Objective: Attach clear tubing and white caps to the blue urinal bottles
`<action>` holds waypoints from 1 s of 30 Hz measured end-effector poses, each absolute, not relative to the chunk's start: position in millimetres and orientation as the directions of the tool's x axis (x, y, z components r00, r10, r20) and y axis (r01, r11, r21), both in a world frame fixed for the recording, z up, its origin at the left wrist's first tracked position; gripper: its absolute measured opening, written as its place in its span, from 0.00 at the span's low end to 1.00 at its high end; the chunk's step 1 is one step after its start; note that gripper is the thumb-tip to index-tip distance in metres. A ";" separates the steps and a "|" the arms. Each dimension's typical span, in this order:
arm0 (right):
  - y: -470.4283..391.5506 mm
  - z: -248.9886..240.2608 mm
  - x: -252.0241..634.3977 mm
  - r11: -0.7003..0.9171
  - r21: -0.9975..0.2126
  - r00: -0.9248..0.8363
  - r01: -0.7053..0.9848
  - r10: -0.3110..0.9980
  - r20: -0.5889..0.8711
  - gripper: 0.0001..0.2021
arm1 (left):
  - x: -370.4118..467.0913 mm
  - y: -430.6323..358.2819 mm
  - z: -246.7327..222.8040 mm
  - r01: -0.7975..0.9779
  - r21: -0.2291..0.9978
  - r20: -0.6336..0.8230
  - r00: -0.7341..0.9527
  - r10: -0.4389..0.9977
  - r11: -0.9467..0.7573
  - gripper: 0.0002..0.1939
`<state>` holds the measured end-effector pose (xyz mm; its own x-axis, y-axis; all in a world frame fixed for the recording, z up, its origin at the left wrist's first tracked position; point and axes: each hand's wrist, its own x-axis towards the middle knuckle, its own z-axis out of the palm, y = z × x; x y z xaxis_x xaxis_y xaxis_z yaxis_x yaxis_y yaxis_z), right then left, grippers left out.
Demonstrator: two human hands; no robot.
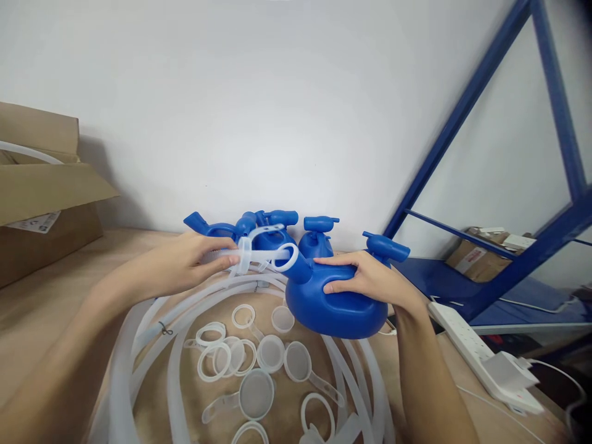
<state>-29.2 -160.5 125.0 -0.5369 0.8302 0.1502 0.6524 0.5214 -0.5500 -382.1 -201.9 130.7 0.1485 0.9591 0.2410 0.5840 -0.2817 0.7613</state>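
My right hand (365,277) is closed on the handle of a blue plastic bottle (335,308), whose neck points up and to the left. A white ring (285,258) sits at the mouth of that neck. In my left hand (198,262) a translucent tube (266,254) is pinched between thumb and fingers, along with a white strapped cap piece (245,254) around it. The tube's far end reaches the ring at the bottle's mouth; how deep it goes cannot be told.
Coiled translucent tubing (173,370) surrounds loose caps (256,394) and rings on the table (50,314). Several blue bottles (315,243) stand by the wall. A cardboard box (55,234) is at left, a power strip (481,357) and blue shelf frame (444,148) at right.
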 end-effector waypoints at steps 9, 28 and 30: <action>-170.5 114.7 -43.4 0.800 -0.338 -0.732 0.496 0.595 0.332 0.26 | -337.1 -209.2 117.3 0.681 0.454 0.423 0.402 0.812 -0.574 0.33; -173.2 112.7 -43.6 0.899 -0.127 -0.791 0.419 0.430 0.435 0.29 | -319.0 -204.1 91.0 0.464 0.249 0.773 0.434 0.463 -0.850 0.32; -173.9 113.5 -43.0 0.888 -0.119 -0.796 0.444 0.452 0.403 0.27 | -319.8 -202.3 90.7 0.478 0.262 0.741 0.457 0.492 -0.838 0.32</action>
<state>-43.0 -173.9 113.5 -0.7960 0.4521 0.4025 0.4440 0.8880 -0.1195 -319.8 -202.3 90.7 0.4568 0.4925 0.7408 0.4784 -0.8381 0.2621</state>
